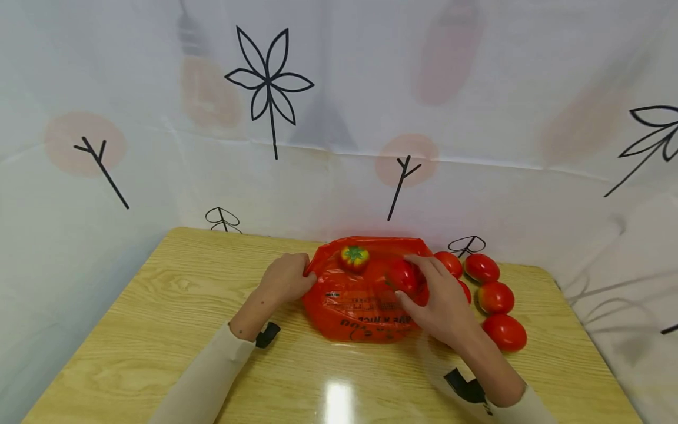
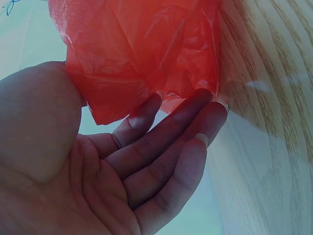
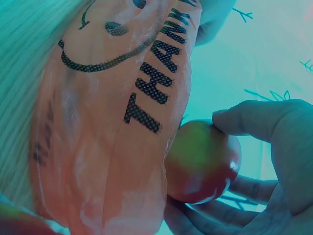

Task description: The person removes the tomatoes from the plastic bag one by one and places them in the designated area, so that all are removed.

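A red plastic bag [image 1: 352, 300] with black print lies on the table, its mouth spread. My left hand [image 1: 286, 278] pinches the bag's left edge between thumb and fingers; in the left wrist view the thin red film [image 2: 142, 54] runs between them. Over the right side of the mouth, my right hand [image 1: 442, 300] grips a red tomato [image 1: 401, 277]. Seen from the right wrist, this tomato [image 3: 203, 161] has a yellow-green patch, with the thumb on top and fingers below, close beside the bag's printed side [image 3: 112, 122]. Inside the bag rests a yellow-green tomato [image 1: 354, 257] with a star-shaped green top.
Several more tomatoes [image 1: 504, 333] sit to the right of the bag, partly behind my right hand. The wooden table [image 1: 159, 330] backs onto a white cloth [image 1: 339, 106] with black plant drawings. Dark bands [image 1: 466, 386] show under both wrists.
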{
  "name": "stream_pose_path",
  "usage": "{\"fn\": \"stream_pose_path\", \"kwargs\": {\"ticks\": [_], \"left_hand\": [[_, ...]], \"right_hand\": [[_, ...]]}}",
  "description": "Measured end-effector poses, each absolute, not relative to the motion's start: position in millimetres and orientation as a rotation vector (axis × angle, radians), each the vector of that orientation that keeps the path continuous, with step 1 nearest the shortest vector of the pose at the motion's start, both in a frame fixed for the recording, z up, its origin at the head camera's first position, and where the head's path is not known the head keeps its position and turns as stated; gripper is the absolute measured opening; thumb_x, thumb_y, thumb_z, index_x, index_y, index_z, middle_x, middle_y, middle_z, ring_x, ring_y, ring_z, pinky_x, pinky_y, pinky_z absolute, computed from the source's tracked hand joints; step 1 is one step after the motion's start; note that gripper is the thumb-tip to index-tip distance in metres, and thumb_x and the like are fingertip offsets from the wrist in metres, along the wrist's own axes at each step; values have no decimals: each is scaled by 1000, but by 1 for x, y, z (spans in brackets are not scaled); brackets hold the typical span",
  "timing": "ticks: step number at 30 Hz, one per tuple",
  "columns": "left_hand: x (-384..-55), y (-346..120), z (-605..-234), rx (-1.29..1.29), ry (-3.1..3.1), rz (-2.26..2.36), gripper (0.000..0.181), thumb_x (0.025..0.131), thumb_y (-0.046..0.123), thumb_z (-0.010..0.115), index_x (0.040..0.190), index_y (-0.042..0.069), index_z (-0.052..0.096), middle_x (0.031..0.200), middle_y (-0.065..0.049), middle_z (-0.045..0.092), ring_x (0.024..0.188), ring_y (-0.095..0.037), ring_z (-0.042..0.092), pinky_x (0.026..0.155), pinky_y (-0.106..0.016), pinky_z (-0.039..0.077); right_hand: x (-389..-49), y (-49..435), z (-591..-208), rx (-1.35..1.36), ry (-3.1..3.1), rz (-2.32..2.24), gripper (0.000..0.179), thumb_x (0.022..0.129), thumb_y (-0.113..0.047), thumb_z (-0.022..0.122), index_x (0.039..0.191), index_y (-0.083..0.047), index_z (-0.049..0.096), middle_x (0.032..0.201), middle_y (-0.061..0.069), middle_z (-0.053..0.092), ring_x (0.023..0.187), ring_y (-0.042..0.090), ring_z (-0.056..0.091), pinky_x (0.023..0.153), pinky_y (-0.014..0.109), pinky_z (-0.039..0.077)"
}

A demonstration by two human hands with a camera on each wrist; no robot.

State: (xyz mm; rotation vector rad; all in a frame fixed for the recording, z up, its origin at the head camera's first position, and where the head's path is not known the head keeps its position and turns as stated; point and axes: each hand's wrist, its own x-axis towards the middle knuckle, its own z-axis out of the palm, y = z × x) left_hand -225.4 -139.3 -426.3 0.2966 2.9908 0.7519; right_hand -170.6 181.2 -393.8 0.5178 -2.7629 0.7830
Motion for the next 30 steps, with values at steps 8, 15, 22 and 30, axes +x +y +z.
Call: {"fn": "stream_pose_path", "kwargs": {"ticks": [8, 15, 22, 30], "left_hand": [[-225, -138, -424, 284, 2989, 758, 15, 100, 20, 68, 90, 9, 62, 69, -3, 58, 58, -18, 54, 52, -28, 42], [-225, -138, -423, 283, 2990, 754, 17, 99, 21, 68, 89, 9, 61, 69, -4, 57, 58, -19, 53, 52, -28, 41], [-224, -139, -423, 289, 2989, 759, 17, 100, 21, 68, 90, 8, 62, 70, -4, 57, 58, -19, 54, 53, -28, 41], [-224, -139, -424, 310, 2994, 758, 18, 99, 21, 68, 88, 9, 61, 69, -3, 57, 58, -19, 53, 52, -29, 40]], "right_hand": [[-164, 195, -391, 479, -2749, 795, 69, 89, -22, 84, 149, -10, 52, 145, 18, 56, 125, 40, 59, 98, 65, 54], [-162, 209, -391, 479, -2696, 815, 66, 88, -18, 85, 145, -8, 54, 140, 17, 59, 116, 38, 63, 89, 62, 58], [-159, 224, -388, 413, -2702, 775, 67, 87, -19, 86, 145, -9, 54, 132, 17, 61, 106, 35, 62, 78, 56, 61], [-158, 242, -387, 399, -2674, 765, 72, 86, -20, 88, 147, -5, 53, 126, 16, 63, 99, 31, 62, 72, 42, 60]]}}
